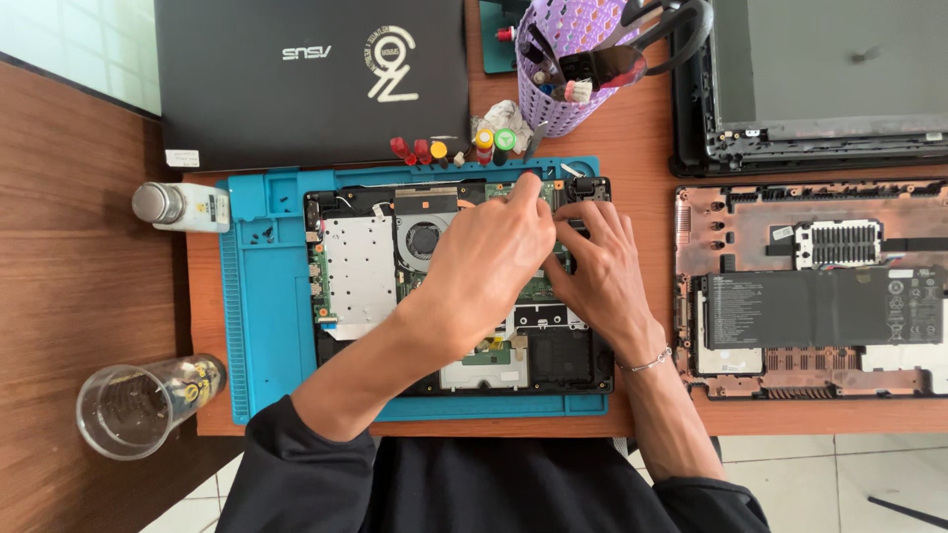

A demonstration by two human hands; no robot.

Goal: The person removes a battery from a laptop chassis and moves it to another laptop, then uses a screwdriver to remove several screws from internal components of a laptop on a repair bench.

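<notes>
The opened laptop chassis lay flat on a blue repair mat at the middle of the wooden worktop, its motherboard, cooling fan and metal shields exposed. Both hands worked at its upper right corner, near the hinge. The left hand lay across the board with its fingers drawn narrow toward a small part by the top edge; whether they pinched anything could not be told. The right hand rested beside it, touching the board, fingers spread loosely and holding nothing visible.

Judgement: the board looked stiff but fragile, with fine connectors and thin cables; the chassis was probably light. It seemed safest to hold it by the plastic frame edges or metal shields, not by components.

Nearby stood a closed black laptop, a detached bottom cover, a purple tool cup, a small bottle and a clear glass.
</notes>
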